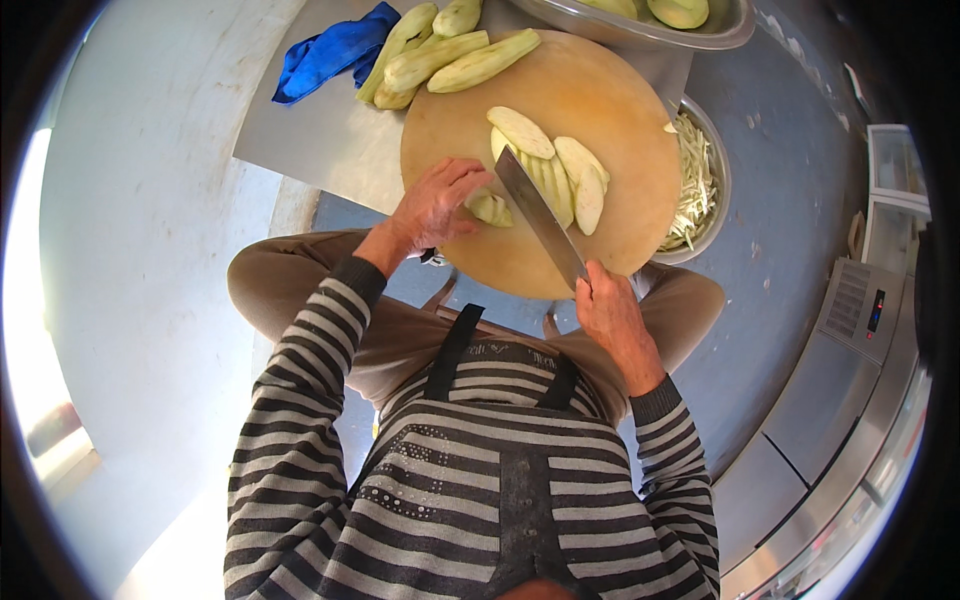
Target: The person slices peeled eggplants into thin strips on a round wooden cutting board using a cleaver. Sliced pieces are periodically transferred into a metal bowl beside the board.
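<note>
A round wooden cutting board (465,259) lies before me. My right hand (611,307) is closed around the handle of a cleaver (544,217), whose blade slants up and left over the board. Beside and partly under the blade lie overlapping slices of a peeled, pale green vegetable, probably eggplant (589,199). My left hand (442,196) is at the board's left edge, fingers curved, next to a small cut piece (491,208); whether the fingers touch it I cannot tell. Whole peeled vegetables (484,64) are piled at the board's upper left rim.
A metal bowl of thin shreds (694,187) stands lower, right of the board. At the top, a large metal basin (720,37) holds more peeled vegetables. A blue cloth (330,56) lies on the metal tabletop (307,142). Steel cabinets (795,420) line the far right.
</note>
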`<state>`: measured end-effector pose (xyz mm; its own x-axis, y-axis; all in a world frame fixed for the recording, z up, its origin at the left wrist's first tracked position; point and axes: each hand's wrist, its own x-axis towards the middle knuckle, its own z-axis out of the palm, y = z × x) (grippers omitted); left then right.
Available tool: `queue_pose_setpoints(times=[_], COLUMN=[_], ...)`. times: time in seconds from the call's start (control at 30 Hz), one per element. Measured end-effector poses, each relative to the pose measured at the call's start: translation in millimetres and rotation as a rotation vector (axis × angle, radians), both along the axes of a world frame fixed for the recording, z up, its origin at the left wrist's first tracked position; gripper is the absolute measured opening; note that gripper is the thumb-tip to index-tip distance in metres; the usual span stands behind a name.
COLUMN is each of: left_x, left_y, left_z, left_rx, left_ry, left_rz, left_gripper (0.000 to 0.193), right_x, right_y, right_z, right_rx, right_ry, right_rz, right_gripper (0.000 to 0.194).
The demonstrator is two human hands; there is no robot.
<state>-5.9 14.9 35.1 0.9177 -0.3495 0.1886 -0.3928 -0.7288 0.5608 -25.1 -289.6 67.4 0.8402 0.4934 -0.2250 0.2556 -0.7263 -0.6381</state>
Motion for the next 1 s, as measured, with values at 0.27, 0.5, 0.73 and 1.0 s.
queue_pose_setpoints(times=[0.27,0.5,0.73,1.0], left_x=[-39,-41,-43,-43], left_y=[-15,-26,-26,-28], left_z=[-39,-39,-50,-52], left_rx=[-0.153,-0.221,-0.267,-0.338], left_ry=[-0.173,-0.215,-0.172,-0.193], left_rz=[0.100,0.133,0.151,0.155], left_gripper=[0.032,0.029,0.025,0.026], right_x=[0,1,9,16], right_y=[1,1,16,35], right_z=[8,17,36,-15], right_rx=[-0.001,-0.036,-0.080,-0.118], right_ry=[-0.213,-0.149,-0.096,-0.245], right_rz=[0.188,0.202,0.213,0.311], right_gripper=[0.008,0.009,0.016,0.011])
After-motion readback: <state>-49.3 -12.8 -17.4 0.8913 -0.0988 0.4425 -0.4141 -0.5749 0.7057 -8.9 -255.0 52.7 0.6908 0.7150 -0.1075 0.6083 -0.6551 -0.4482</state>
